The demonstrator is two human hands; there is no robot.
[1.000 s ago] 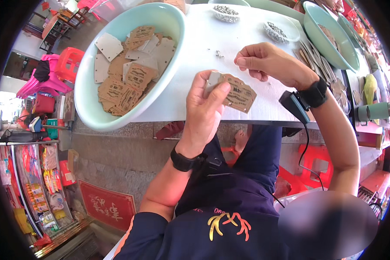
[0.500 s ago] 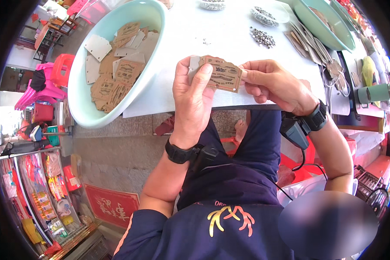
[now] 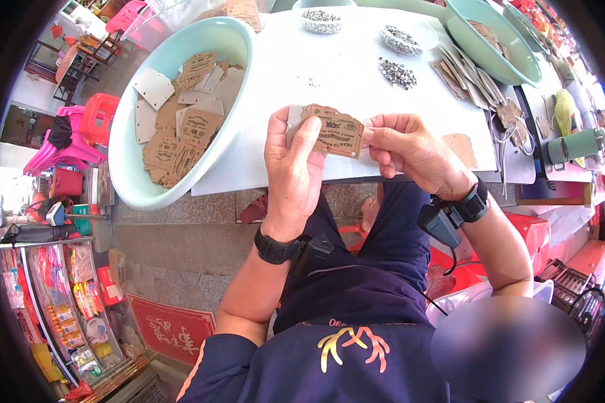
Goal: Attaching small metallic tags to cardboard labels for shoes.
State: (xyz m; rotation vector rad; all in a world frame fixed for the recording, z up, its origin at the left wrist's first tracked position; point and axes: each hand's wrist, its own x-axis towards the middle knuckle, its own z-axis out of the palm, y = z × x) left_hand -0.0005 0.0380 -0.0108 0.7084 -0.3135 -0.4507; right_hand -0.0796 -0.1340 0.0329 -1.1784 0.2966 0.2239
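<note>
My left hand (image 3: pixel 290 171) is closed around a brown printed cardboard tag (image 3: pixel 336 134) with a scalloped edge, thumb pressed on its face. Behind that tag a pale grey one (image 3: pixel 294 121) sticks out at the left. At the tag's right edge my right hand (image 3: pixel 413 151) pinches with thumb and forefinger; whether a small piece sits between the fingertips is hidden. Both hands are just above the near edge of the white table (image 3: pixel 249 154). Beside my right wrist lies a single plain brown tag (image 3: pixel 460 149).
A pale green basin (image 3: pixel 124 148) of tags stands on the left. Farther back are small metal eyelets in a pile (image 3: pixel 398 74) and in two clear dishes, one central (image 3: pixel 321 21). Stacked tags (image 3: pixel 469 75) and another green basin (image 3: pixel 528 67) are at right.
The view has shifted slightly, and both hands appear a little lower and to the left. Their hold on the tag looks the same. More of the brown tag beside my right wrist shows.
</note>
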